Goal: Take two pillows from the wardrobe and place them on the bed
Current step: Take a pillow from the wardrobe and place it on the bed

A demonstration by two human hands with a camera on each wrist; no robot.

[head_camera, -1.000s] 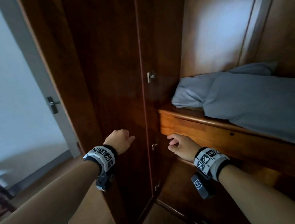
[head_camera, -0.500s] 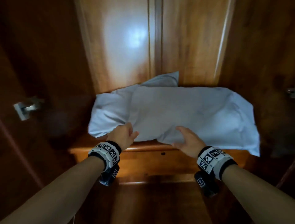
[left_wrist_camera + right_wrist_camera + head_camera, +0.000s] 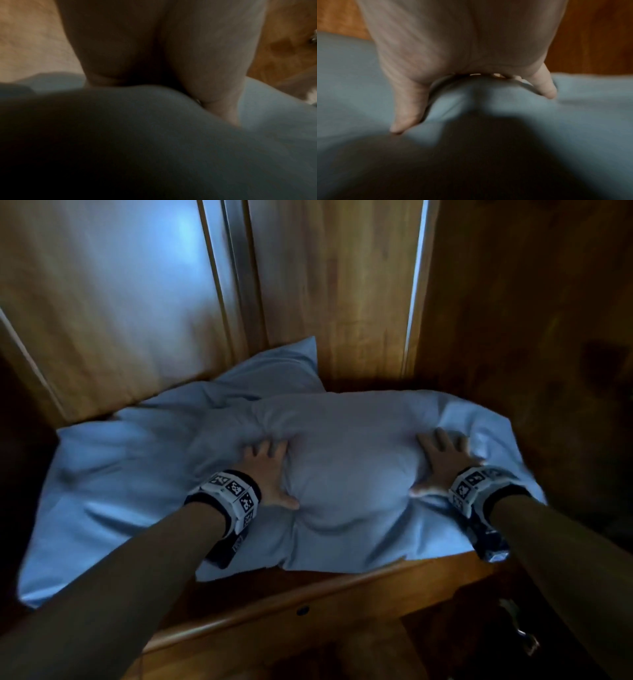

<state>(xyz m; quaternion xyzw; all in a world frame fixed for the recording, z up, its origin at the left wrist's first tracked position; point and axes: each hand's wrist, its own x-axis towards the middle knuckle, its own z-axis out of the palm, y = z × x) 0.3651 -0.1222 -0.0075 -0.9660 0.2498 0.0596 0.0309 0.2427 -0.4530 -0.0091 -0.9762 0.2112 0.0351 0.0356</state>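
- The upper pillow (image 3: 349, 474), pale blue, is lying on the wardrobe shelf (image 3: 308, 594); it has not been lifted off yet, as far as the head view shows.
- A second pillow (image 3: 113, 491) is seen beneath and to the left of it, with one corner standing up against the wardrobe's back panel (image 3: 335, 285); it is untouched.
- The left hand (image 3: 265, 470) is pressed into the upper pillow's left side, fingers spread and sunk in the fabric; whether cloth is gripped cannot be told.
- The right hand (image 3: 445, 460) is laid on its right side, fingers straight and spread, pressing inward so the middle bulges.
- The first pick-up is judged to be only starting: the pillow is being squeezed between both hands.
- Both pillows are left to be carried out and set on the bed, which is not in view.
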